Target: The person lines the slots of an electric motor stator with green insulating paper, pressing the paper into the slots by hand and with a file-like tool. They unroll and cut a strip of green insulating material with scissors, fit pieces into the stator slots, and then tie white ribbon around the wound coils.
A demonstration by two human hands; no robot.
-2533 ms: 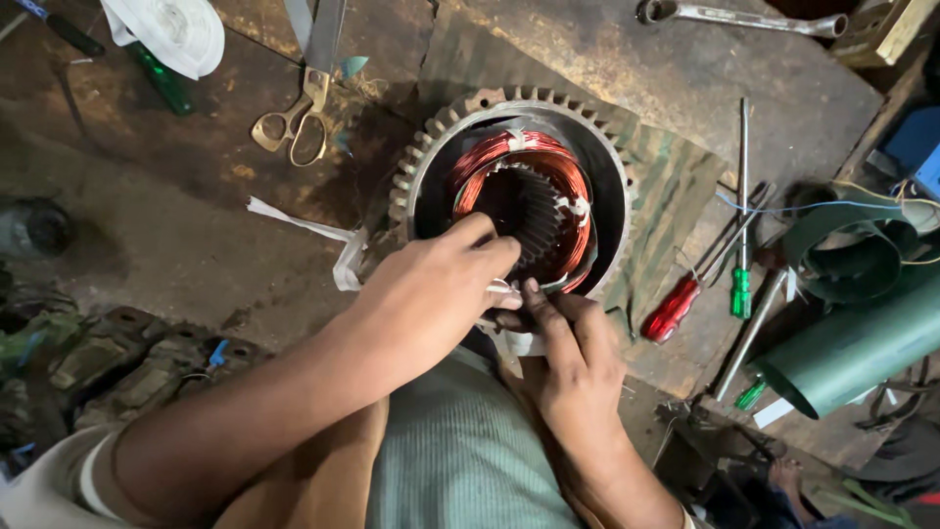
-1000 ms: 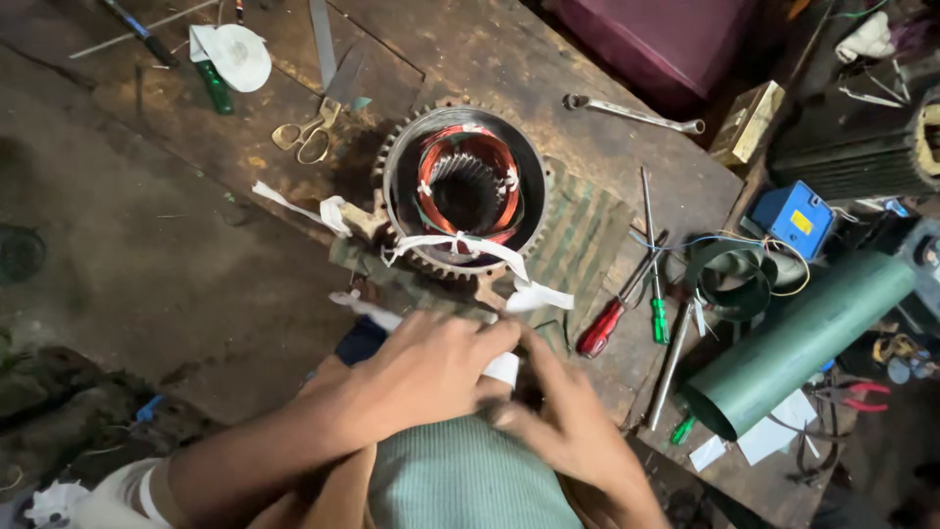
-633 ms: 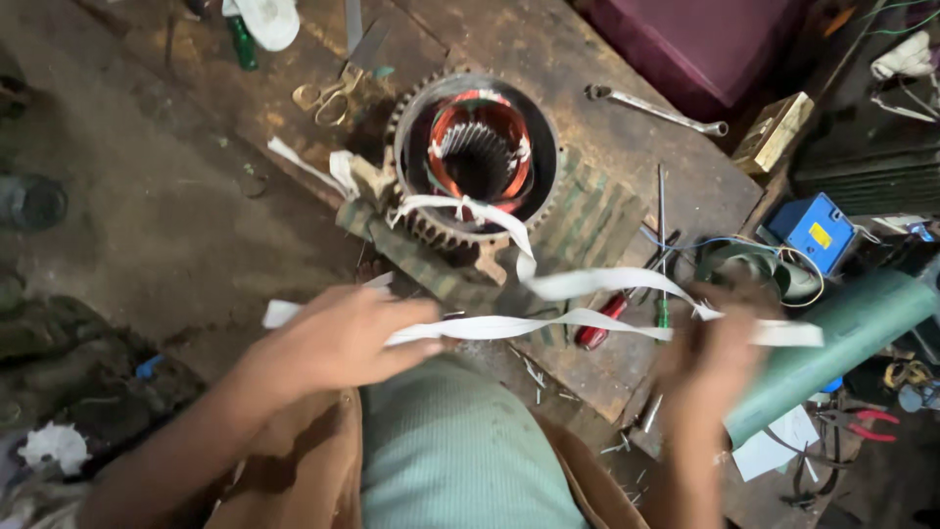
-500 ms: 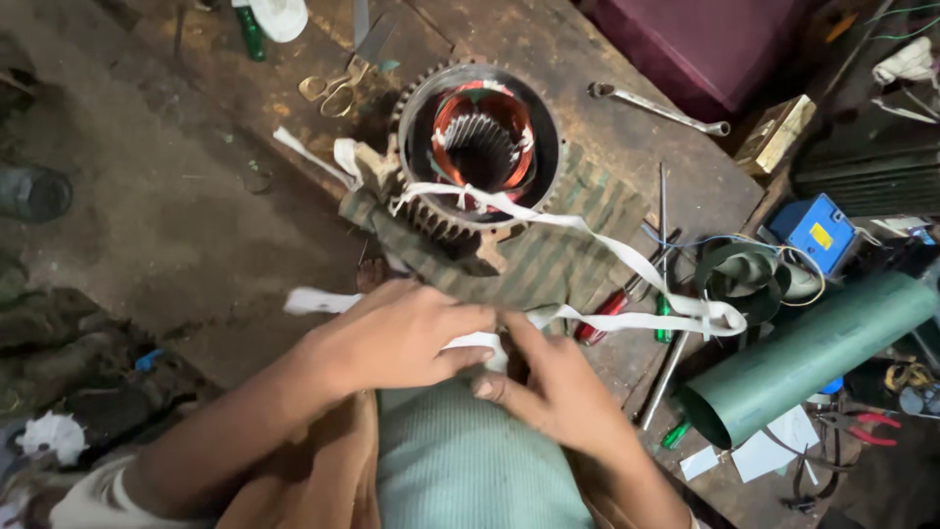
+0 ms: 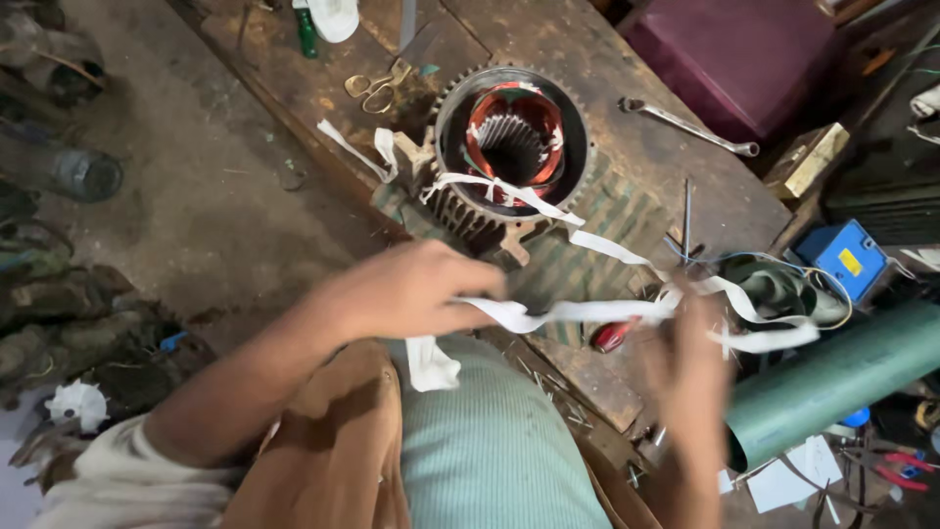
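A long, crumpled white tape (image 5: pixel 587 312) is stretched taut, clamped between the left hand (image 5: pixel 411 289) and blurred right hand (image 5: pixel 690 358), trailing from the motor stator (image 5: pixel 511 147).

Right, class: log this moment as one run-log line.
left hand: grips white tape | right hand: blurred, pulls tape taut | tape runs from motor stator

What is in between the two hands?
In the head view, a stretch of white tape runs from the left hand to the blurred right hand. Below it lies the red screwdriver handle.
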